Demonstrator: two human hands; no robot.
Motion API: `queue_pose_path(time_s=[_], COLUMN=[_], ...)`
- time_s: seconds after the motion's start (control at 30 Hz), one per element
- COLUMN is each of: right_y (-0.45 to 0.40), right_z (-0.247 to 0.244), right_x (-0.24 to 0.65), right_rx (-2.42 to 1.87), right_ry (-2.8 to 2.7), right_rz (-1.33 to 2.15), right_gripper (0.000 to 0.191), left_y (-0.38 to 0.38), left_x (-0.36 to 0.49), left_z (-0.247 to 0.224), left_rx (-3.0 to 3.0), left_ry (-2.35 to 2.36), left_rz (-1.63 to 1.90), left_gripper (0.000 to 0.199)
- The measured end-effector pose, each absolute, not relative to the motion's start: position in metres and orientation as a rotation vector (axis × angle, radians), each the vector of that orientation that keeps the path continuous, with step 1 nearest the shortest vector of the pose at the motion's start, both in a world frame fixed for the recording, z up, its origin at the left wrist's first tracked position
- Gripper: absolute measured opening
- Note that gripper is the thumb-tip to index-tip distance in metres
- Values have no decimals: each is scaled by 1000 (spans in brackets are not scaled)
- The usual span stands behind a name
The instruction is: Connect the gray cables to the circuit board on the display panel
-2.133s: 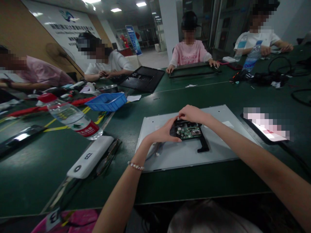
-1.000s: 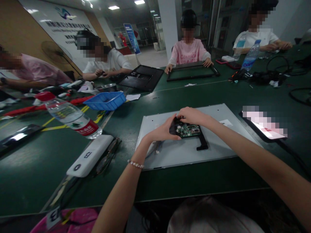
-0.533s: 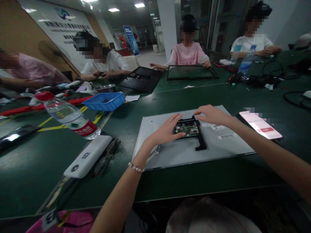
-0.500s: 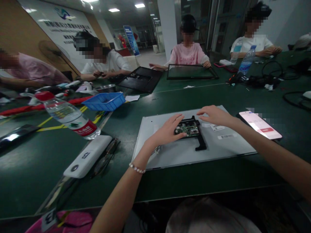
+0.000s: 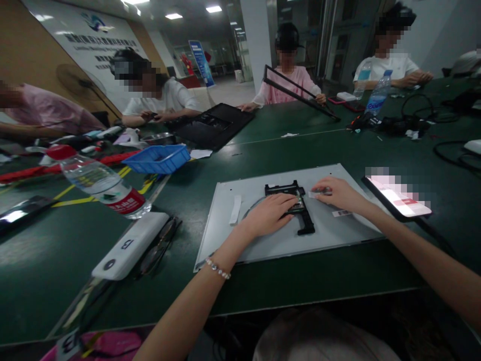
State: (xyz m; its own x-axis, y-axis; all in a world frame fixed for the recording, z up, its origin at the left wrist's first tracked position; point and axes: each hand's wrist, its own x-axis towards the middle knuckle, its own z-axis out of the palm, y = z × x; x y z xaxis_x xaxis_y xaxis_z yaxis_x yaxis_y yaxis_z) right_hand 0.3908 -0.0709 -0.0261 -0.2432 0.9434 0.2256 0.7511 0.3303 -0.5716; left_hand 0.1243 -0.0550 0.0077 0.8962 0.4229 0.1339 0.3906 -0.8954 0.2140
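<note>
A flat grey-white panel [image 5: 263,250], seemingly a display panel's back, lies before me. On its middle sits a black bracket [image 5: 306,223] framing a green circuit board [image 5: 298,203]. Across the board rests my left hand [image 5: 271,211], palm down with fingers stretched out, covering most of it. Just right of the bracket, my right hand [image 5: 340,193] has its fingertips pinched together low over the panel. A whitish bit shows at those fingertips; what they hold is too small to make out. A white strip [image 5: 235,209] and a barcode label [image 5: 341,213] are on the panel.
Right of the panel lies a lit phone [image 5: 404,198]. To the left are a white power bank [image 5: 130,245], glasses [image 5: 160,248], a tilted water bottle [image 5: 103,183] and a blue tray [image 5: 158,159]. Across the table, a person holds a black frame [image 5: 296,90]; other people sit nearby.
My left hand has moved right and flattened over the board, uncovering the white strip. My right hand has come down and closed its fingertips. The person opposite has tilted the black frame.
</note>
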Motion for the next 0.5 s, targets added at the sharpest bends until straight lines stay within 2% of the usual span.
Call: queue_pose_path(time_s=[0.37, 0.5], right_y=[-71, -74], right_z=[-31, -27], right_x=[392, 390], right_rx=[-1498, -1503], right_ry=[-1937, -1900], right_rz=[617, 672], right_gripper=[24, 19], left_y=[-56, -57], left_x=[126, 126], left_z=[7, 7], left_rx=[2932, 2929], left_ry=[646, 655], left_rz=[230, 210], left_gripper=[43, 44])
